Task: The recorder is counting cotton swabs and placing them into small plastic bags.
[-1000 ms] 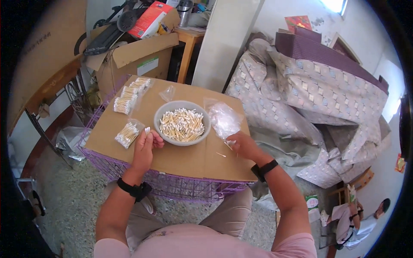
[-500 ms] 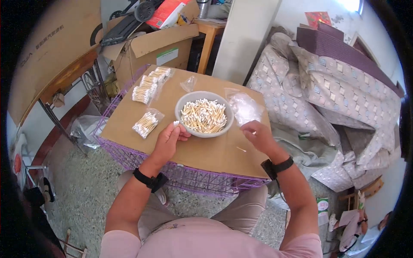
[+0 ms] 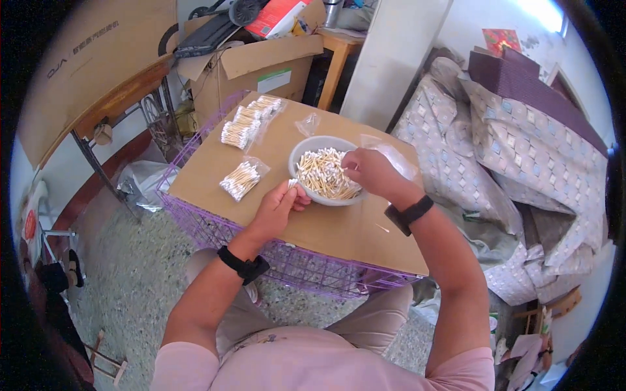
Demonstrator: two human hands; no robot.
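Observation:
A grey bowl (image 3: 332, 201) full of cotton swabs (image 3: 321, 171) stands on a cardboard sheet (image 3: 339, 231). My left hand (image 3: 279, 207) is closed at the bowl's near left side, pinching a small bunch of cotton swabs whose white tips (image 3: 292, 184) show above the thumb. Over the bowl's right side reaches my right hand (image 3: 375, 173), fingers bent together at the swabs; whatever they grip is hidden. Left of the bowl lies a clear bag of swabs (image 3: 241, 180). Farther back are several more swab bundles (image 3: 249, 122) in clear plastic.
A small clear bag (image 3: 308, 124) lies behind the bowl, and clear plastic bags (image 3: 399, 159) lie at its right. One loose swab (image 3: 382, 227) rests near the right front. Purple wire mesh (image 3: 313, 270) supports the cardboard. A fabric-covered heap (image 3: 502, 150) stands to the right.
My right hand has moved left from beside the plastic bags to the swabs in the bowl. My left hand keeps its bunch beside the bowl. The whole view has shifted slightly.

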